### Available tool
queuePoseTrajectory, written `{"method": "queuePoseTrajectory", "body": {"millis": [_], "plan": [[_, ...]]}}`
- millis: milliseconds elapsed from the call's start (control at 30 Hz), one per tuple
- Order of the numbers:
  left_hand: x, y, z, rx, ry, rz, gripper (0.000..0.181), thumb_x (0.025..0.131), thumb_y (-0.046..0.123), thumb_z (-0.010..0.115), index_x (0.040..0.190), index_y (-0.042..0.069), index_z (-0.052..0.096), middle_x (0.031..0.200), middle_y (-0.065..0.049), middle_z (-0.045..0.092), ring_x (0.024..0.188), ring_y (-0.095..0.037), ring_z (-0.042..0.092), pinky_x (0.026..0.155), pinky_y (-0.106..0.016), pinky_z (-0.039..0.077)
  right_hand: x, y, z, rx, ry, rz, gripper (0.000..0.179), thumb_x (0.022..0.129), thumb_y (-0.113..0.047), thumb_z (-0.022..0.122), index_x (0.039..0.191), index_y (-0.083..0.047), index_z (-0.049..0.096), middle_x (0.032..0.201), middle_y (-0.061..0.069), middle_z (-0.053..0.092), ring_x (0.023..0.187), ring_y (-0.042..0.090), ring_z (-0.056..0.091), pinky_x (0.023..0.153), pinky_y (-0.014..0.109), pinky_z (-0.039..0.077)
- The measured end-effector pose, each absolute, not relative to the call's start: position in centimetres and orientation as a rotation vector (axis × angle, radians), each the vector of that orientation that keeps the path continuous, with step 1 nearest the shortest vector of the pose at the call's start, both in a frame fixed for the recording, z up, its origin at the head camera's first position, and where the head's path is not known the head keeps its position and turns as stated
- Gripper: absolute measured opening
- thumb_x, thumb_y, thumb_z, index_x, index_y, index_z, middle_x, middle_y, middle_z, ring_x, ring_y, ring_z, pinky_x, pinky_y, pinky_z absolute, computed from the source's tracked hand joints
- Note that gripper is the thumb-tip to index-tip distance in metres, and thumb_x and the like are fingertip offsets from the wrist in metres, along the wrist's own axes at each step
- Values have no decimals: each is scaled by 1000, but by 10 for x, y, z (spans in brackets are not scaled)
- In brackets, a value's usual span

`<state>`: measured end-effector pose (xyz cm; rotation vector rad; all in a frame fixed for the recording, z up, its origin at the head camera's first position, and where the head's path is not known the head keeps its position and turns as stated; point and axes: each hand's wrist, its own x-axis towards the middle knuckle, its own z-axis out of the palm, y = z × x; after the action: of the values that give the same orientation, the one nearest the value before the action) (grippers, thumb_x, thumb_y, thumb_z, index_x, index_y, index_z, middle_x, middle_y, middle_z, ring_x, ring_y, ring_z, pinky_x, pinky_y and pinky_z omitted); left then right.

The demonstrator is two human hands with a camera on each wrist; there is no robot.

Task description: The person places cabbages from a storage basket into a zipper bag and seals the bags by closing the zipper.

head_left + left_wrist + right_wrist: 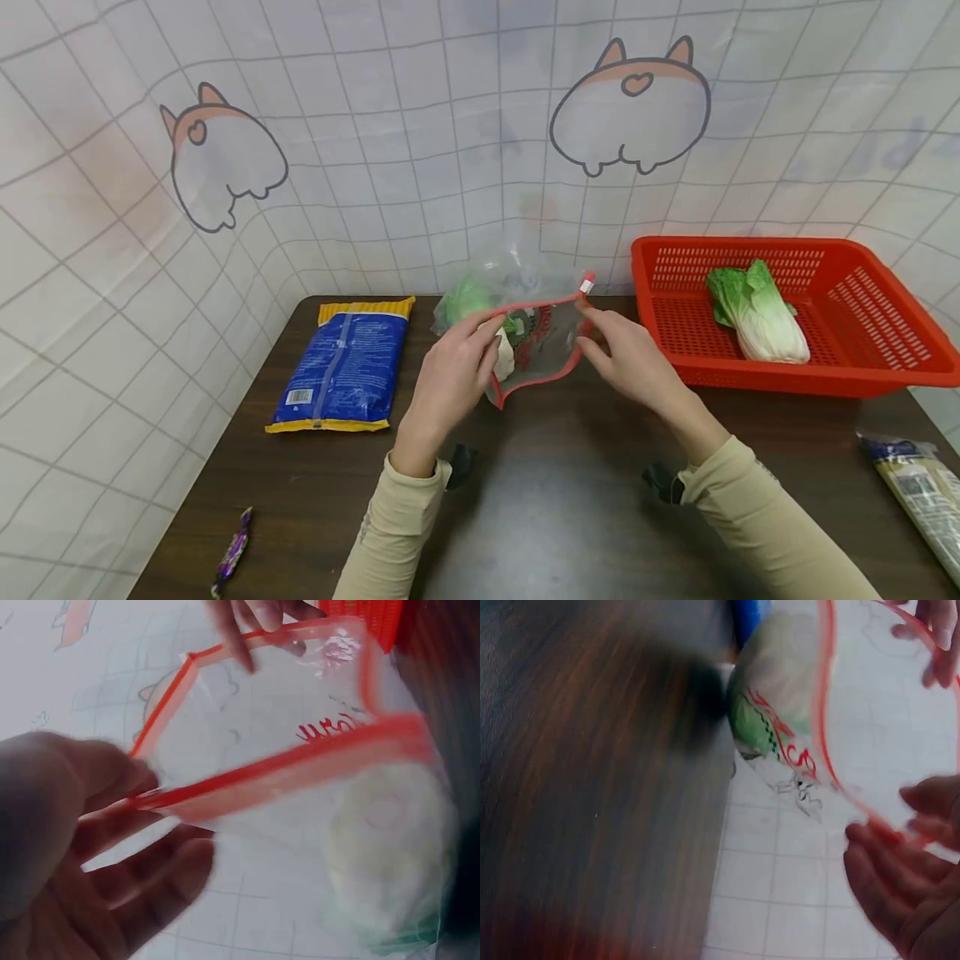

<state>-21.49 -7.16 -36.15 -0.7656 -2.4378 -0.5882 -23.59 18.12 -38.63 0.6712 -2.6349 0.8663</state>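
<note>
A clear zip bag (547,342) with a red-edged mouth and red lettering is held spread between both hands over the dark table. My left hand (450,375) pinches the left side of its mouth between thumb and fingers. On the opposite side, the right hand (633,358) grips the rim just below the white slider (587,284). A pale, rounded vegetable with green at one end (386,840) shows through the film at the bag's left part. In the head view the left hand partly hides this vegetable.
At the right back, a red plastic basket (750,372) holds a napa cabbage (768,321). A blue and yellow packet (341,367) lies at the left, with a purple wrapped candy (233,552) in front. Another package (918,492) lies by the right edge. A tile-patterned sheet (465,150) hangs behind.
</note>
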Motion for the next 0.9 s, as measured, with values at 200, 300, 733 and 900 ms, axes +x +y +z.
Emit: {"method": "queuePoseTrajectory", "body": {"millis": [200,300,733,900], "plan": [[-215,-69,-362,-732,-2320,-639,32,93,5,62,125,4,67,128,-7,63,107,-23,62,83,-36,55,-237,182,-385,593,-2703,896,43,95,-13,63,133,5,55,122,21,58,94,28,64,77,44,53],[-215,-68,-364,-766,-2373,-604,32,94,9,63,126,6,67,129,-6,62,105,-23,63,78,-34,55,-236,185,-384,589,-2767,994,47,97,-16,61,137,7,51,125,22,57,97,29,64,80,46,53],[-217,-68,-369,-825,-2442,-605,41,90,-4,62,129,6,64,134,-6,59,113,-25,59,86,-36,53,-227,193,-378,605,-2949,1063,52,100,-30,55,138,5,52,131,19,60,110,31,62,89,49,49],[-221,-71,-370,-820,-2380,-639,46,86,-14,56,126,4,66,132,-7,61,115,-25,59,93,-37,50,-230,193,-378,568,-2922,1022,50,100,-23,56,137,9,50,133,22,57,100,28,66,82,46,53]]}}
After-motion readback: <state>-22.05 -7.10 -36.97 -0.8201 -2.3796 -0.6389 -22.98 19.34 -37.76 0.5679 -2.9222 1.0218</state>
